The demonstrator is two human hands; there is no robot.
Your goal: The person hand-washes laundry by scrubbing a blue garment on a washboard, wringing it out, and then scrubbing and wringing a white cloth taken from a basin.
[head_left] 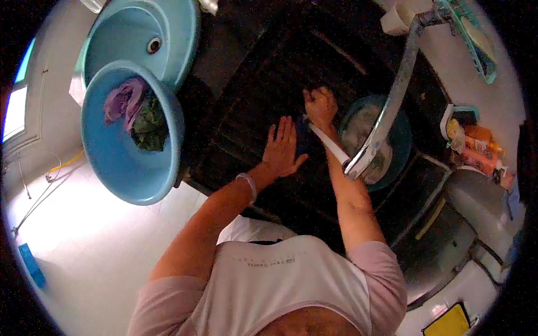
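My left hand (pixel 282 147) lies palm down with its fingers stretched out on the dark ribbed washing surface (pixel 252 106). A bracelet circles that wrist. My right hand (pixel 320 106) is curled closed a little farther forward on the same surface; what its fingers hold, if anything, is hidden. Between my hands is a dark bluish patch (pixel 302 140), perhaps wet cloth, too dim to make out. A pale stream (pixel 328 143), apparently water, runs from the metal faucet (pixel 386 106) toward my right hand, passing over the forearm's inner side.
Right of my right forearm, a blue basin (pixel 404 147) holds whitish, foamy-looking contents. At left, a blue tub (pixel 95 162) holds purple and dark green cloths, overlapping a light-blue sink (pixel 185 33) with a drain. Bottles (pixel 479 148), a white cup (pixel 397 19) and a teal rack (pixel 471 42) line the right side.
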